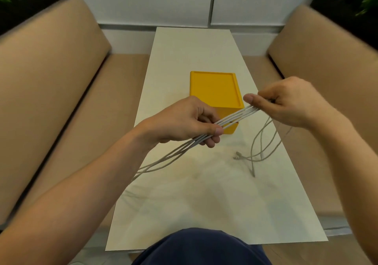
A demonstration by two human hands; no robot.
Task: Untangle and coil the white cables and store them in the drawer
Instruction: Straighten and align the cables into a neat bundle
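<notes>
Left hand (pixel 184 121) closed on the white cables (pixel 235 116), thumb pressing the bundle against the curled fingers, above the middle of the desk (pixel 204 203). Right hand (pixel 286 101) also pinching the same bundle, thumb on top, fingers folded under, a little higher and further from the body. Between the two hands, several strands stretched straight and side by side, raised off the desk. Behind the left hand, the strands running down toward the left desk edge and crossing over it. Below the right hand, loose loops hanging and lying on the desk, with small connector ends (pixel 237 156) resting on the surface near the right edge.

Just beyond the hands, a yellow drawer box (pixel 214 88) standing near the centre of the desk, partly covered by the stretched strands; whether the drawer in its front is open cannot be told, being mostly hidden. Bare surface all around the box, wide in front toward the body and also behind toward the far edge. Along both long edges of the desk, beige bench seats (pixel 61 101) close by, with a narrow gap. At the near edge, a dark blue garment (pixel 200 248) of the person.
</notes>
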